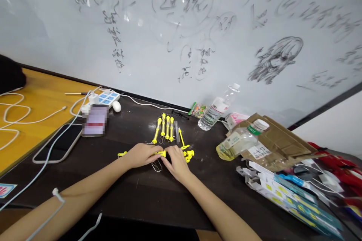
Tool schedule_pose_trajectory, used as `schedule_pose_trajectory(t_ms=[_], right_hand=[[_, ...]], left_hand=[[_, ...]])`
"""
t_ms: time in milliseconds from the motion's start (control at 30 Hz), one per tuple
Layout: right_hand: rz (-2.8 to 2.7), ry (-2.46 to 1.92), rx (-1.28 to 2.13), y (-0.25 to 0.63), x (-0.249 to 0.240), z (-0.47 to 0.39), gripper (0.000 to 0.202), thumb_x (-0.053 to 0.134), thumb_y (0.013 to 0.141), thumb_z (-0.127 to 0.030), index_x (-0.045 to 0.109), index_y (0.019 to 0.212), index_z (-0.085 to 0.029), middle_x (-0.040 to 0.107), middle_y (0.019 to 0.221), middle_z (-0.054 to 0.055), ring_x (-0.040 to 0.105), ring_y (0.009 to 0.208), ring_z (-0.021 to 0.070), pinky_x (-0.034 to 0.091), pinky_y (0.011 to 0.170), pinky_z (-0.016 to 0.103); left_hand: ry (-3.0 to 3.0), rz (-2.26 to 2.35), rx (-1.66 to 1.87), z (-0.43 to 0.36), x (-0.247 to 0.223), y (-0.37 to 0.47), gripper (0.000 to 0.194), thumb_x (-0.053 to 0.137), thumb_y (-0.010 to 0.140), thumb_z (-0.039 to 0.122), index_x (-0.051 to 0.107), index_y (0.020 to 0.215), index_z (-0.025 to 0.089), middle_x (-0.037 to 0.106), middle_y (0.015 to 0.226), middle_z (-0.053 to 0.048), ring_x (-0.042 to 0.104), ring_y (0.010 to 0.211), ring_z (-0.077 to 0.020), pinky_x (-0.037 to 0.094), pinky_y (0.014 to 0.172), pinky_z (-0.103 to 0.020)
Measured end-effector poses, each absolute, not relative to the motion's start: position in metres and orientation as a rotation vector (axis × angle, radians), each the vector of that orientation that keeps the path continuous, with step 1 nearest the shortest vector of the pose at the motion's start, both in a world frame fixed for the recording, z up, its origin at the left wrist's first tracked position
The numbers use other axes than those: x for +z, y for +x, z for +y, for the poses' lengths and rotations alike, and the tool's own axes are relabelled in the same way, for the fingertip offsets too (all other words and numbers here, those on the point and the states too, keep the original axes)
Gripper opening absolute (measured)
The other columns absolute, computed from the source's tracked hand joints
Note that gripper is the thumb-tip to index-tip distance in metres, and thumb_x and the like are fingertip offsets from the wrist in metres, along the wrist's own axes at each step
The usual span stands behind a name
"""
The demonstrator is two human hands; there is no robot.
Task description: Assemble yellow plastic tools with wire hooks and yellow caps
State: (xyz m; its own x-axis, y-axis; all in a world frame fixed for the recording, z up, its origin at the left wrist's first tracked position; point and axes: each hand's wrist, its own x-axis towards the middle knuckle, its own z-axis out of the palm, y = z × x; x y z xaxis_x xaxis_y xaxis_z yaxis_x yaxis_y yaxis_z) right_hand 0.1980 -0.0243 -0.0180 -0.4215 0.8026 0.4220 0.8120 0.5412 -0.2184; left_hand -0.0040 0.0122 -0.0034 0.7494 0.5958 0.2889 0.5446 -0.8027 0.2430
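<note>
Near the middle of the dark table, my left hand (143, 155) is closed around a small yellow plastic piece (162, 153), mostly hidden by the fingers. My right hand (178, 162) meets it from the other side, its fingers pinched at the piece's end. Below the fingers lies a bent metal wire (157, 165). Just beyond the hands, several clear tubes with yellow ends (167, 128) stand in a row, and a bare clear tube (177, 132) lies beside them. A yellow rod (181, 137) and loose yellow parts (188, 155) are right of my right hand. Another yellow part (121, 154) shows beside my left wrist.
To the left are a phone (59, 143), a power strip (106, 98) and white cables. A water bottle (216, 109), a bottle of yellow liquid (240, 141), a cardboard box (271, 143) and an opened carton (294, 196) stand or lie right. A whiteboard (141, 56) rises behind.
</note>
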Motion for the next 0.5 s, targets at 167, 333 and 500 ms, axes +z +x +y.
schedule_pose_trajectory(t_ms=[167,333,500], right_hand=[[-2.358,-1.278,0.021,0.204,-0.017,-0.027,0.020,0.045,0.094,-0.036,0.055,0.093,-0.019,0.061,0.090,0.006,0.051,0.087,0.0210,0.038,0.077,0.033],[-2.291,-1.651,-0.136,0.229,0.007,-0.021,0.026,0.048,0.092,-0.042,0.060,0.094,-0.019,0.062,0.092,0.007,0.055,0.093,0.0223,0.042,0.083,0.036],[-1.917,-2.190,-0.094,0.290,0.020,-0.019,0.031,0.055,0.091,-0.032,0.055,0.117,-0.015,0.058,0.116,0.009,0.060,0.098,0.0208,0.052,0.083,0.040]], left_hand=[[2.806,0.851,0.528,0.011,-0.004,-0.003,0.029,0.034,0.098,0.040,0.054,0.112,0.025,0.069,0.097,0.001,0.066,0.087,-0.0168,0.042,0.069,-0.023],[2.810,0.887,0.514,0.013,-0.005,-0.004,0.030,0.033,0.098,0.041,0.053,0.114,0.026,0.069,0.101,0.000,0.066,0.089,-0.0175,0.042,0.070,-0.023],[2.797,0.895,0.522,0.013,-0.006,-0.003,0.030,0.033,0.098,0.041,0.054,0.113,0.026,0.070,0.098,0.001,0.067,0.087,-0.0168,0.043,0.069,-0.022]])
